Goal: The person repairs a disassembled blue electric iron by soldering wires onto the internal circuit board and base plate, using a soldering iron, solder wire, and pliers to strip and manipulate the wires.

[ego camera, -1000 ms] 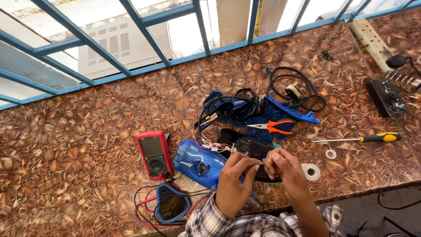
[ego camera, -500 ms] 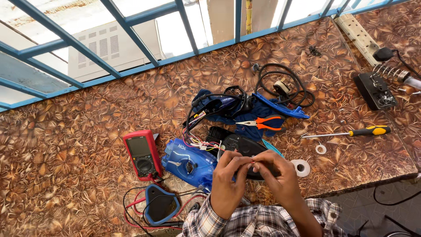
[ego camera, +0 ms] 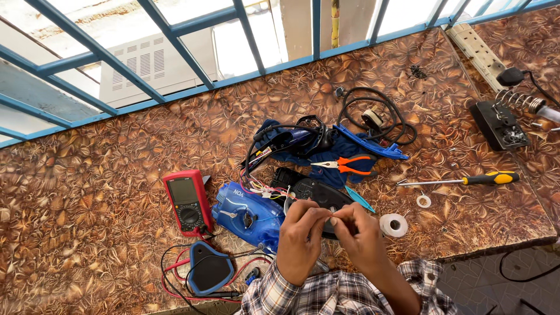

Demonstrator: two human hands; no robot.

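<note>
L hand & R hand meet over the black iron base, fingertips pinched together on sth tiny, can't tell what. Blue iron body just left; white tape roll just right.

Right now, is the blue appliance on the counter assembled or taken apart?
Taken apart: the blue housing lies separate from the dark blue shell pieces, with coloured wires exposed between them.
</note>
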